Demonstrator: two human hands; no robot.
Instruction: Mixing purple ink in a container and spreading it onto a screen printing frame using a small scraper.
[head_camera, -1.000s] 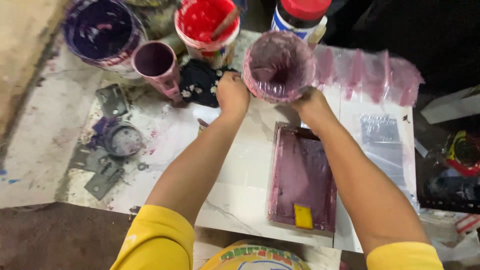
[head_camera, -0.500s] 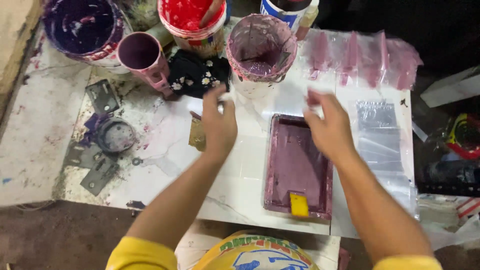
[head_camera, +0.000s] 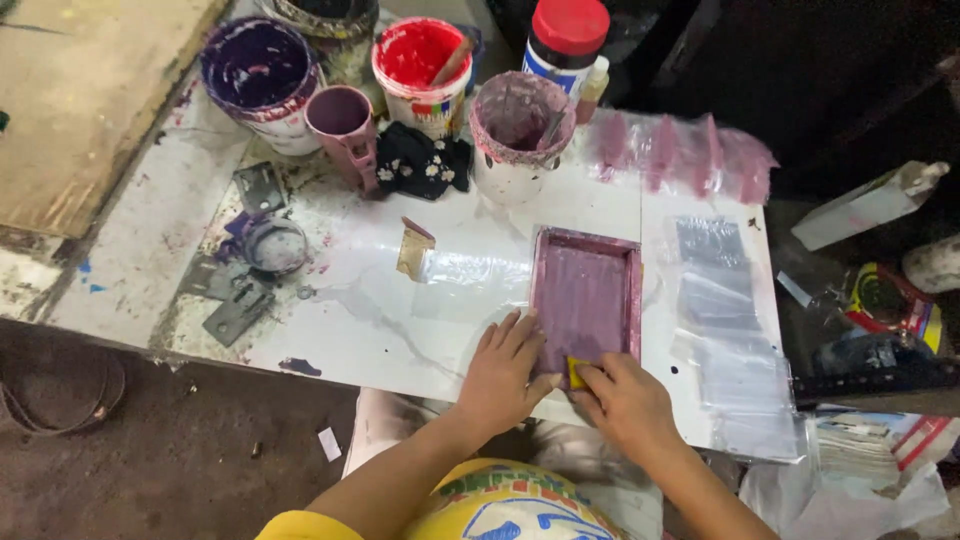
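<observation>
Head view: landmark is the rectangular purple-stained printing frame (head_camera: 586, 300), flat on the white paint-smeared table (head_camera: 400, 320). Far left of the frame, a purple-coated bucket (head_camera: 258, 75), a mauve plastic mug (head_camera: 341, 120), then a red-paint tub (head_camera: 424, 70). Just above the frame, a pink-crusted white pot (head_camera: 520, 135). Left hand (head_camera: 505, 375) lies flat, fingers spread on the frame's near left corner, grip released. Right hand (head_camera: 625, 405) at the frame's near edge, grip pinched on a small yellow squeegee (head_camera: 576, 373).
</observation>
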